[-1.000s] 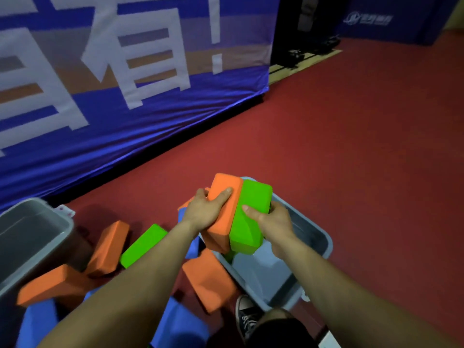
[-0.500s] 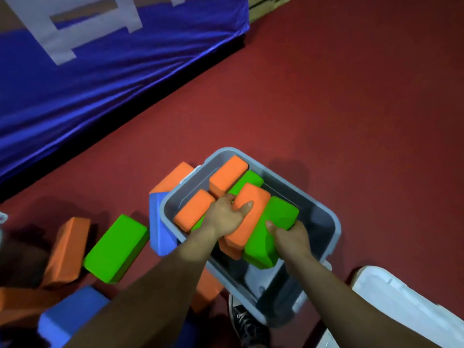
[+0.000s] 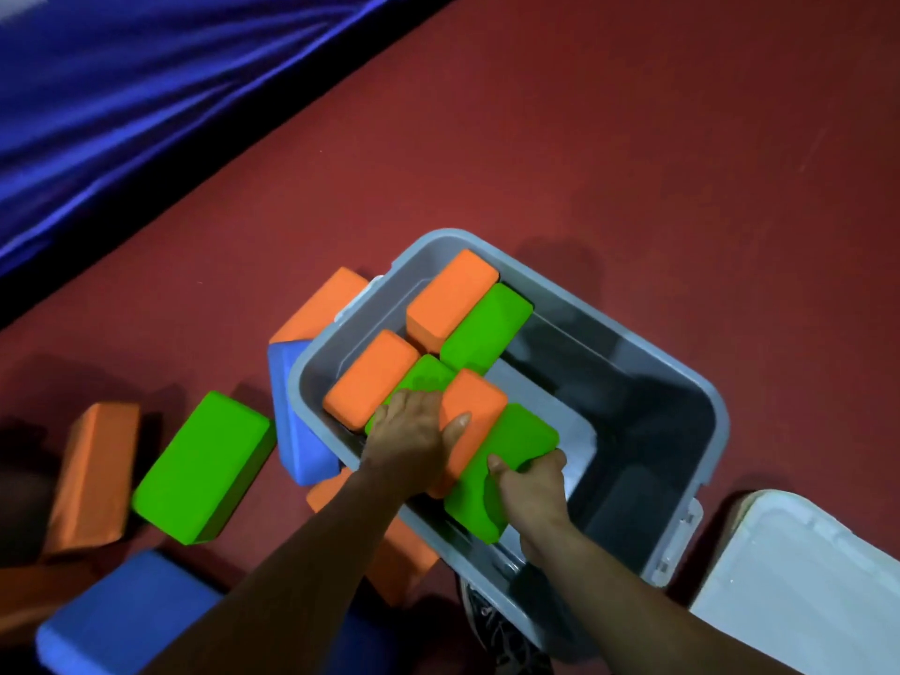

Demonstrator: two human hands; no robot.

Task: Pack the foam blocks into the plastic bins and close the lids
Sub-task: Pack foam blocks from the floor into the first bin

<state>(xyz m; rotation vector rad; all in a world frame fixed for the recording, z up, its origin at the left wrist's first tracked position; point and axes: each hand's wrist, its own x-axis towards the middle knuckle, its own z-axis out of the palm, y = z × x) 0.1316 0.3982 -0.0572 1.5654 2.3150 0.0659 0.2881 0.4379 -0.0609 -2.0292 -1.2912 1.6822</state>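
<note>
A grey plastic bin [image 3: 701,382] stands open on the red floor. Inside it lie several orange and green foam blocks along the left and far side. My left hand [image 3: 414,436] grips an orange block [image 3: 479,421] and my right hand [image 3: 531,489] grips a green block [image 3: 511,460]; the two blocks are pressed side by side, low inside the bin's near left part. The bin's right half shows bare bottom.
Loose blocks lie on the floor left of the bin: a green one [image 3: 204,465], orange ones [image 3: 92,475] [image 3: 321,304], blue ones [image 3: 292,411] [image 3: 126,621]. A white lid [image 3: 798,587] lies at the lower right. My shoe [image 3: 492,626] is beside the bin. A blue banner [image 3: 146,90] hangs behind.
Both hands have lowered the orange and green pair from above the rim down into the bin, next to the blocks inside. The camera has tilted downward.
</note>
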